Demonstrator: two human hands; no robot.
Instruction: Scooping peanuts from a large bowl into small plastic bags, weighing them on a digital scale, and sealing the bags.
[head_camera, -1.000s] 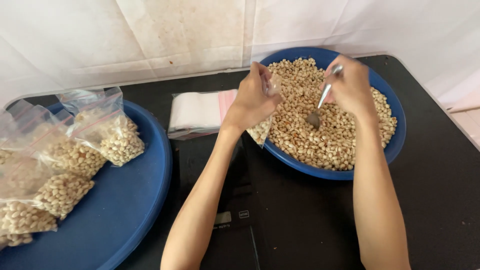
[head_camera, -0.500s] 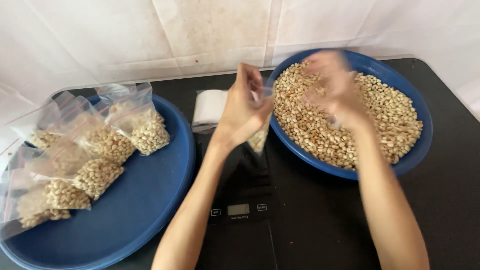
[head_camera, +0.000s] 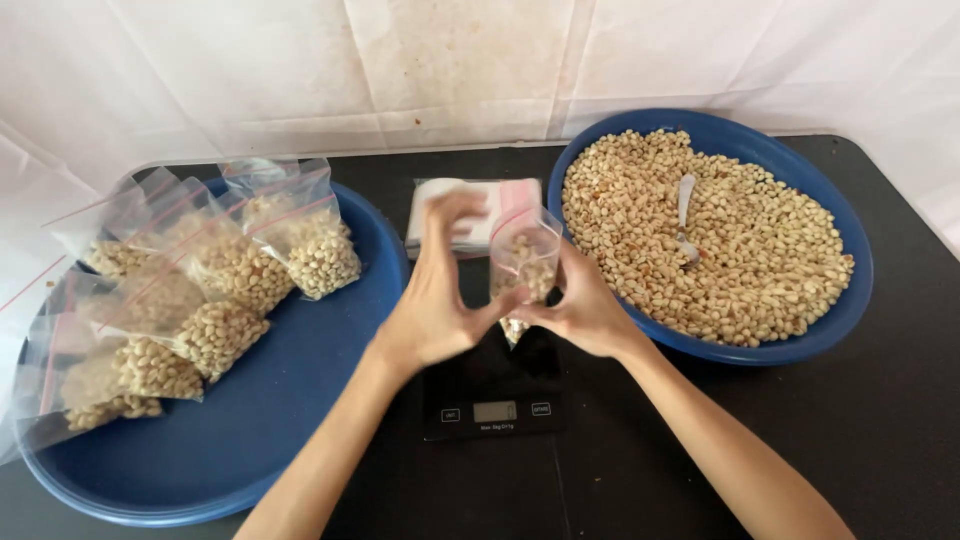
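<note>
Two hands, one small bag of peanuts

Two blue trays: left tray (head_camera: 300, 460) holds filled bags, right tray (head_camera: 800, 140) loose peanuts. Spoon (head_camera: 684, 215) now lies dropped there. Left hand (head_camera: 432, 305) and right hand (head_camera: 582, 310) pinch a part-filled bag (head_camera: 524, 258) over the scale (head_camera: 495, 395).

Left hand (head_camera: 440, 290) blurred; scale (head_camera: 495, 385) top hidden behind both hands; left tray (head_camera: 250, 440) cut off at bottom edge.

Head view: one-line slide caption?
Both hands, left hand and right hand, hold a small peanut bag above a black scale.
</note>
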